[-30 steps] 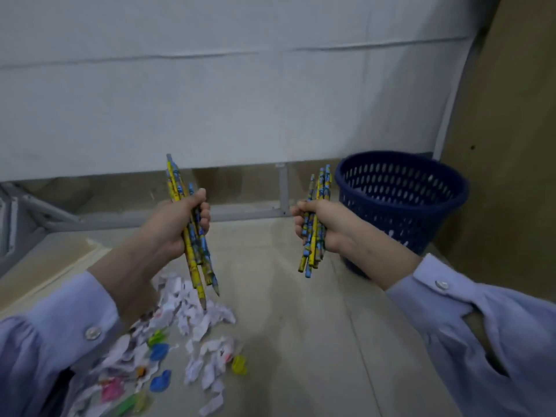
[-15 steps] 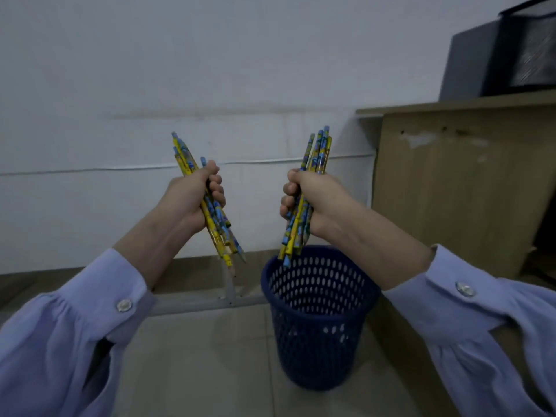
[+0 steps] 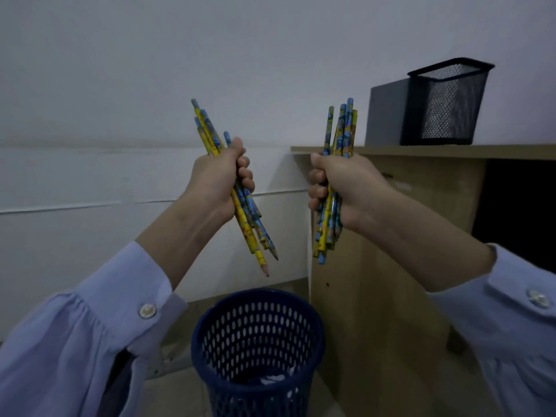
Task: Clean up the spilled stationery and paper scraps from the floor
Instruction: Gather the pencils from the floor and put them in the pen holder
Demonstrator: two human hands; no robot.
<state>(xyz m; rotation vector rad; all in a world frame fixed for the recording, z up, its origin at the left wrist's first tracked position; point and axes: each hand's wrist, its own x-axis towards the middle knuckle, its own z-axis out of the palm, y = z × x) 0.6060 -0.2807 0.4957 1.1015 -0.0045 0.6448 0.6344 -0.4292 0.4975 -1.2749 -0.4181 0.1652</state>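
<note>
Head view:

- The left hand (image 3: 219, 182) is raised in front of the white wall (image 3: 120, 70), its fingers (image 3: 246, 177) curled tight round a bundle of pencils (image 3: 251, 230).
- That left bundle tilts: its tops lean up and to the left, and its lower ends fan out down and to the right. One sharpened tip hangs lowest, above the waste basket.
- The pencils are yellow with blue patterned print and blue ends. They sit unevenly in the grip, some pushed higher than others.
- The right hand (image 3: 343, 188) grips a second bundle of the same pencils (image 3: 344, 127), its fingers (image 3: 316, 176) wrapped round the middle. This bundle stands nearly upright, packed closer together, with blue ends showing at top and bottom.
- The two bundles are held apart, side by side at about the same height.
- A dark blue plastic waste basket (image 3: 210, 383) with oval holes stands on the floor below and between the hands. A few white paper scraps (image 3: 275, 379) lie at its bottom.
- To the right stands a wooden worktop (image 3: 451, 152). It carries a black mesh holder (image 3: 445, 106) just beside a grey box (image 3: 388, 115).
- Both arms wear pale blue buttoned sleeves (image 3: 90, 326).
</note>
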